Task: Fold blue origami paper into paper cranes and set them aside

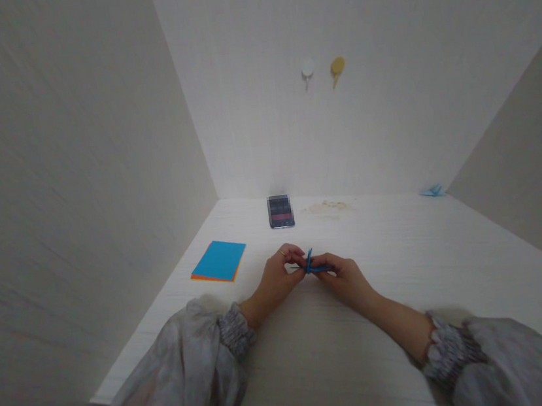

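Observation:
Between my two hands is a small piece of folded blue paper (309,265), with narrow points sticking up and out to the sides. My left hand (282,271) pinches its left part between thumb and fingers; a ring shows on one finger. From the other side, my right hand (342,276) grips the right part, thumb below and fingers above. The fingertips cover some of the folds. Left of my hands lies a stack of square paper sheets (219,260), blue on top with orange and yellow edges showing beneath.
A phone (281,212) stands near the back wall, its screen blurred. At the back right corner sits a light blue folded paper piece (432,191). A white hook (307,70) and a yellow hook (337,68) are on the back wall. Walls enclose the white table (384,242) on the left and right.

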The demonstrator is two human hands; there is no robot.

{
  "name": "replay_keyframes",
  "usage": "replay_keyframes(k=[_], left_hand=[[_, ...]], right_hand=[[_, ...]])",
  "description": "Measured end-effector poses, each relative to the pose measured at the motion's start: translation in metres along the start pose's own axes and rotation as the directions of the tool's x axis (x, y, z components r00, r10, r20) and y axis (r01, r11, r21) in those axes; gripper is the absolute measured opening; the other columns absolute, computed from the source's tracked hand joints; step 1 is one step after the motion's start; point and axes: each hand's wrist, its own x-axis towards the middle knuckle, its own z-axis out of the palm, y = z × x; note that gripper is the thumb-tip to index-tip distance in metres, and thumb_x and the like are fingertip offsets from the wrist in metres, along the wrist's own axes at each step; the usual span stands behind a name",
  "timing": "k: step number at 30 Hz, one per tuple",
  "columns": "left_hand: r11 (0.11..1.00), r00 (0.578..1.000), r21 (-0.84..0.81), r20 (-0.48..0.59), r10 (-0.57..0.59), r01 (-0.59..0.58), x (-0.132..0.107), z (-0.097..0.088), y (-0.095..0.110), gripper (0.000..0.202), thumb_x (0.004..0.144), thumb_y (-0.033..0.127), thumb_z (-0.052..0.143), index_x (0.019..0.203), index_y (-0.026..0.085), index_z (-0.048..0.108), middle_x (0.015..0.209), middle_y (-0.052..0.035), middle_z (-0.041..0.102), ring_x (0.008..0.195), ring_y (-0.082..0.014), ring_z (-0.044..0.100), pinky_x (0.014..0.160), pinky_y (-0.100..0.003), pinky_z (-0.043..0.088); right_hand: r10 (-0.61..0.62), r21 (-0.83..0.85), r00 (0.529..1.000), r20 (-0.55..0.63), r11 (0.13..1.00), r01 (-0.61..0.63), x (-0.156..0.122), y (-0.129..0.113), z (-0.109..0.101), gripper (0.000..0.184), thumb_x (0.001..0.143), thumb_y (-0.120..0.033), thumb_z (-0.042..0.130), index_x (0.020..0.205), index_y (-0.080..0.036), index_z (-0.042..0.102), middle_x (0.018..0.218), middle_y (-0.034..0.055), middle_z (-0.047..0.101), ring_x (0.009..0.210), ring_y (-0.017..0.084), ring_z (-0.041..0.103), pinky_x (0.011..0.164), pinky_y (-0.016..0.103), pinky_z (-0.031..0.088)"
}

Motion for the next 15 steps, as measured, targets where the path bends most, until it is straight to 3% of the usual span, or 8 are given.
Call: replay_keyframes(k=[8,15], left_hand=[[0.995,0.999,0.094,-0.038,-0.019,0.023,0.0005,-0.0001,-0.0002,0.008,0.065,0.012,0.058,0.073,0.016,0.060,0.073,-0.0017,0.061,0.073,-0.0151,0.055,0.073,-0.028,0.042],[0.989,0.996,-0.137,0.072,-0.054,0.064,0.0007,-0.0012,-0.0063,0.020,0.066,0.014,0.058,0.086,0.015,0.061,0.087,-0.0046,0.063,0.084,-0.0176,0.056,0.081,-0.031,0.041]], right_hand=[[-0.029,0.017,0.999,-0.017,0.999,0.029,0.0002,-0.0053,-0.0010,0.020,0.072,-0.017,0.054,0.089,-0.023,0.063,0.092,0.0016,0.067,0.086,0.018,0.061,0.082,0.036,0.046],[-0.162,-0.037,0.985,-0.061,0.986,0.160,-0.0003,-0.0076,-0.0027,0.024,0.074,-0.014,0.051,0.091,-0.025,0.063,0.100,0.0022,0.063,0.094,0.018,0.057,0.086,0.036,0.044]])
